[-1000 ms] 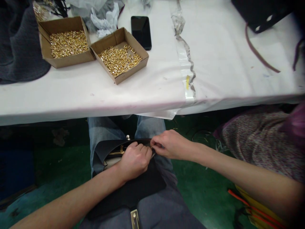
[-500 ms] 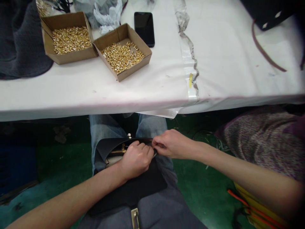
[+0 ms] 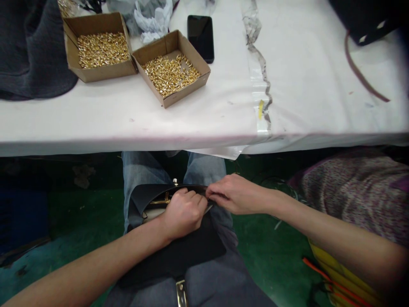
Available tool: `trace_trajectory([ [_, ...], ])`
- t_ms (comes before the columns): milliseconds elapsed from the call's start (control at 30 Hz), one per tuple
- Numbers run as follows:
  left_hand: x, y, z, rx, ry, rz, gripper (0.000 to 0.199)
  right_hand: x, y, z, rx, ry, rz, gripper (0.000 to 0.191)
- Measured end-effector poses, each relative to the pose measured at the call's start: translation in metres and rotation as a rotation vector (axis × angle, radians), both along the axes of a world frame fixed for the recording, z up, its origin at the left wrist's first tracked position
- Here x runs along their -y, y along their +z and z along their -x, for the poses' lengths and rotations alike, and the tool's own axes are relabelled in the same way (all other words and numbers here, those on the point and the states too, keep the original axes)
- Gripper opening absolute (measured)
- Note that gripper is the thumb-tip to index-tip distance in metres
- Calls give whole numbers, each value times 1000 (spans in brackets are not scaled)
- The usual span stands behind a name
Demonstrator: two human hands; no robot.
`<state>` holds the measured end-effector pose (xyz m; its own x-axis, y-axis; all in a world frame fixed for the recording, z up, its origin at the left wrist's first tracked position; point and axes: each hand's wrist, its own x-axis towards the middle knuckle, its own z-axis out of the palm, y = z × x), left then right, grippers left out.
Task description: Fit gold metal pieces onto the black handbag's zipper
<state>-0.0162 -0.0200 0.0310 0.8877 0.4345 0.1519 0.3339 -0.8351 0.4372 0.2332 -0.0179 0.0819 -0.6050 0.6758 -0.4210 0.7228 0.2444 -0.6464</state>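
A dark handbag (image 3: 138,204) lies open across my lap, its flap (image 3: 191,260) folded toward me with a metal clasp plate (image 3: 182,293) at the end. Inside its mouth shows a gold zipper (image 3: 159,202) and some pale lining. My left hand (image 3: 187,211) is closed over the near edge of the opening, fingertips hidden inside. At the bag's right corner my right hand (image 3: 228,194) pinches the rim between thumb and fingers. A small metal knob (image 3: 175,181) stands up at the far side of the bag.
On the white-covered table (image 3: 204,117) stand two cardboard boxes, a left one (image 3: 105,76) and a right one (image 3: 188,91), filled with small gold hardware. A black phone (image 3: 200,38) lies behind them. Dark cloth (image 3: 35,51) is at left; a patterned fabric (image 3: 351,187) bulges at right.
The table and its contents have shifted slightly right in view as the head turned. Both hands keep their places on the bag; the right wrist and fingers have moved only a little.
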Motion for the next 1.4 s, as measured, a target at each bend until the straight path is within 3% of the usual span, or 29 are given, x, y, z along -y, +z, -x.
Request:
trace_trajectory([
  [200, 0, 0, 0, -6, -27, -9, 13, 3, -4, -4, -96, -26, 57, 22],
  [367, 1, 3, 0, -16, -32, 12, 12, 9, -7, -4, -244, -150, 190, 26],
  [567, -1, 9, -3, -11, -2, 56, 14, 16, -7, -3, -278, -215, 220, 26],
  [933, -2, 15, -6, -76, 3, 166, 10, 17, -3, -5, -329, -294, 479, 29],
  [1167, 5, 15, 2, -110, -7, 226, 11, 31, -5, 0, -381, -363, 571, 28],
  [1267, 3, 17, 3, -127, 5, 215, 13, 32, 1, 2, -364, -385, 530, 25],
  [1400, -7, 27, -1, -219, 27, 188, 14, 27, 14, 11, -187, -367, 284, 19],
])
